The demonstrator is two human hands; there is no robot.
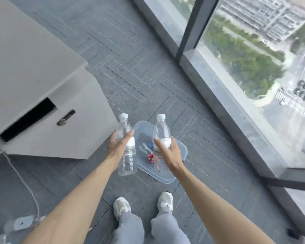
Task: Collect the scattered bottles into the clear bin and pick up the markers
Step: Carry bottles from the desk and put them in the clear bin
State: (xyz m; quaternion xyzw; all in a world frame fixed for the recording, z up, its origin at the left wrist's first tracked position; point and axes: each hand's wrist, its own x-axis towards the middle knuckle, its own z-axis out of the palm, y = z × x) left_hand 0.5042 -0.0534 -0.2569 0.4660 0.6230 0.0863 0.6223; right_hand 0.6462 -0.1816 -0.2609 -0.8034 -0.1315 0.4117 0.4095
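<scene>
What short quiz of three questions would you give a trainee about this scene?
1. True or false: the left hand grips a capped bottle.
2. The clear bin lies: A) on the floor; B) on a chair; C) in a sink.
3. Fill in: the second bottle, in the right hand, has a ___ cap.
Key: 1 true; 2 A; 3 white.

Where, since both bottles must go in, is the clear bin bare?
The clear bin looks bare at its far end near the cabinet and near end toward the shoes. Crowded mid-bin: small red and blue items.
</scene>
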